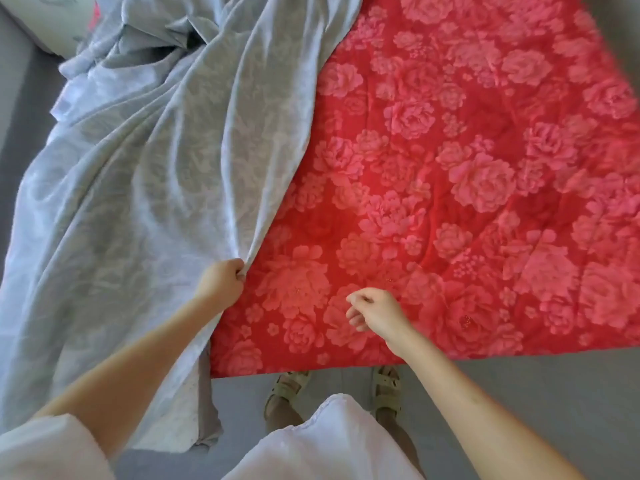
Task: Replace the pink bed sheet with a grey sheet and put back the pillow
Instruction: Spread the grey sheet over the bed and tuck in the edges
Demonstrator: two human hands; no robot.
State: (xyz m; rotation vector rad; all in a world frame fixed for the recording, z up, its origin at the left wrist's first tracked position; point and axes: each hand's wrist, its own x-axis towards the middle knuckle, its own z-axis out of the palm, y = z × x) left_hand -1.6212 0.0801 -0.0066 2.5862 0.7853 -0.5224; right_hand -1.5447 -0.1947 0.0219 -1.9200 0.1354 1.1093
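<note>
Left hand (223,279) grips grey sheet (145,174) (bunched).

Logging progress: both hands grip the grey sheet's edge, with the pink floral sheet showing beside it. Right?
Not quite. Only the left hand grips the edge of the grey sheet; the right hand hangs loosely curled, holding nothing, above the pink floral sheet. The head view shows it.

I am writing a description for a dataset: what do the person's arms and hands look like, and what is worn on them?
Both forearms are bare. A loose white sleeve covers the left upper arm. The left hand and right hand show no glove, ring or watch.
</note>
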